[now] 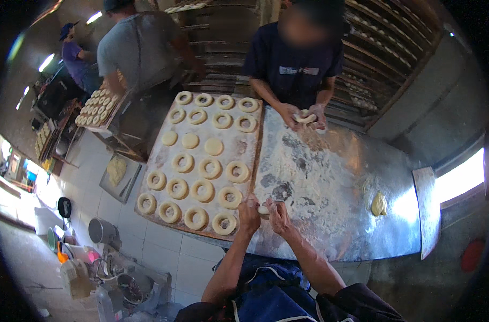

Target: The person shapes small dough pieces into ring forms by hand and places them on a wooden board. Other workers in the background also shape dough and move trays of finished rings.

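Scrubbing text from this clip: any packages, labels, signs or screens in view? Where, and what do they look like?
Chest patch: on the dark blue shirt of the person across the metal table; small pale rectangle, print too blurred to make out.
Bottles and tubs: on the floor at lower left; pale and coloured plastic, any labels too small to tell.
No signs or screens that can be made out.

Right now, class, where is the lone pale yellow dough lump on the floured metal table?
In the head view, the dough lump lies at the table's right end, right of both hands.
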